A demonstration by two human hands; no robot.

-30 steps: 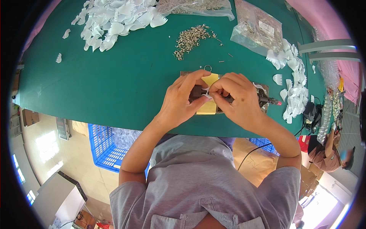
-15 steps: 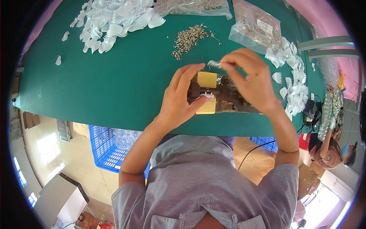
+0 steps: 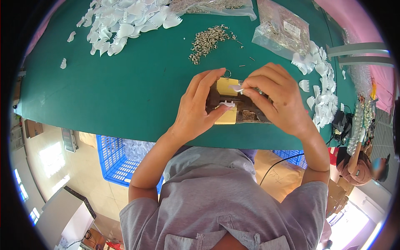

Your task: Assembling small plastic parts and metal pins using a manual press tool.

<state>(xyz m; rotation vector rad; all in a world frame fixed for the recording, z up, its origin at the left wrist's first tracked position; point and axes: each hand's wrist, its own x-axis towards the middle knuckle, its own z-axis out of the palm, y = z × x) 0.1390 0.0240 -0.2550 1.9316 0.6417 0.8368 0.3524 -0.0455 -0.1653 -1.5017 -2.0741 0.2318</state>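
Observation:
My right hand (image 3: 279, 98) pinches a white toothed claw-clip half (image 3: 236, 88) between thumb and fingertips, above the upper yellow pad (image 3: 227, 86) of a dark brown block (image 3: 212, 98). My left hand (image 3: 193, 104) curves around the block's left end. Its thumb presses a second white claw-clip half (image 3: 227, 104) against the middle of the block. The left index fingertip reaches a small metal ring (image 3: 227, 74) at the block's far edge. My right hand hides much of the block's right end.
White clip halves lie heaped at the far left (image 3: 133, 21) and along the right (image 3: 324, 100). Small metal springs (image 3: 208, 43) form a pile beyond the block, near clear bags (image 3: 283, 29) of metal parts. Blue baskets (image 3: 121, 164) stand below the table edge. Another person (image 3: 356, 166) is at far right.
My right hand has brought its clip half nearer to me, from the block's far edge to above the upper yellow pad. The left hand stays where it was.

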